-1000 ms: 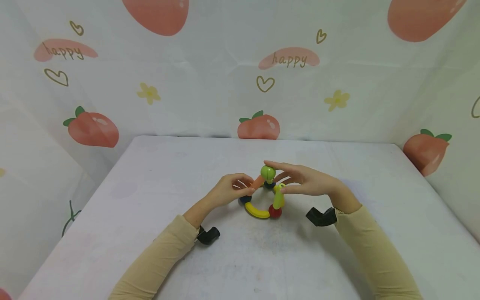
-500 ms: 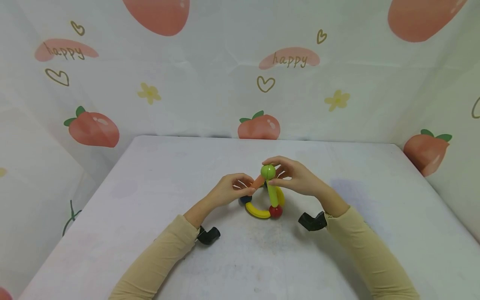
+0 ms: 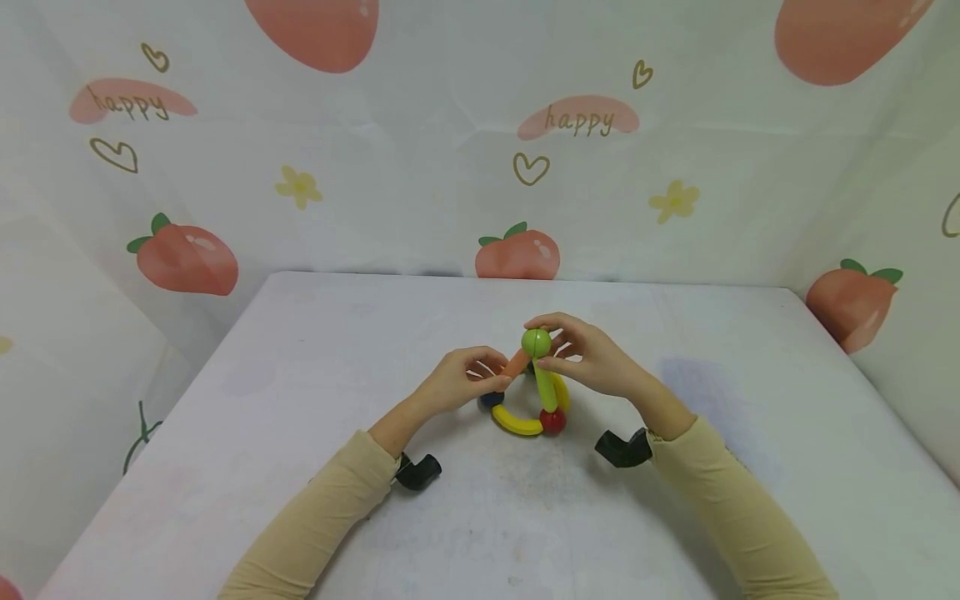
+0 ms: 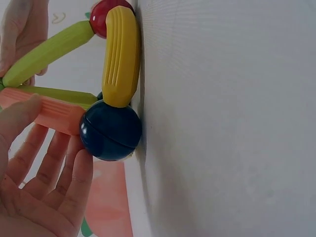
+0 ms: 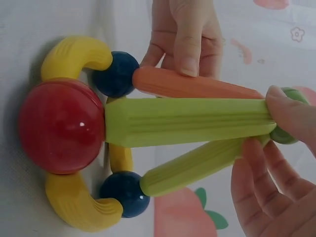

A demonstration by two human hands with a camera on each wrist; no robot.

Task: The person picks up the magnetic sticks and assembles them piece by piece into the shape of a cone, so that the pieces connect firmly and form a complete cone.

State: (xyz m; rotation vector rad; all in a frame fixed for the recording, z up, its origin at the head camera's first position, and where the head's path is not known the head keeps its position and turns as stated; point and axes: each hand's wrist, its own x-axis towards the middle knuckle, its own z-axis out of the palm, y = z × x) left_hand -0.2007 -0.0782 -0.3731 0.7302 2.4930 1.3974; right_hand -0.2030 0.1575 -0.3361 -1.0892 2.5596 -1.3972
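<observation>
A toy frame of balls and rods stands on the table. Its base ring joins yellow curved rods (image 4: 121, 57), a red ball (image 5: 61, 126) and two dark blue balls (image 4: 111, 131). An orange rod (image 5: 192, 84) and two green rods (image 5: 192, 121) lean up to a light green ball (image 3: 536, 342) at the top. My left hand (image 3: 459, 379) pinches the orange rod between thumb and fingers. With the thumb on the front green rod's upper end and fingers behind, my right hand (image 3: 592, 354) grips it beside the green ball, index finger over the ball.
The white table (image 3: 300, 333) reaches back to a cloth (image 3: 420, 167) printed with peaches and hearts. A black curved piece hangs at each wrist, the right one (image 3: 624, 448) and the left one (image 3: 418, 472) low over the table.
My right hand has moved left, tilting the front green rod's upper end inward until it meets the green ball. In the last half second little differs. My left hand stays on the orange rod.
</observation>
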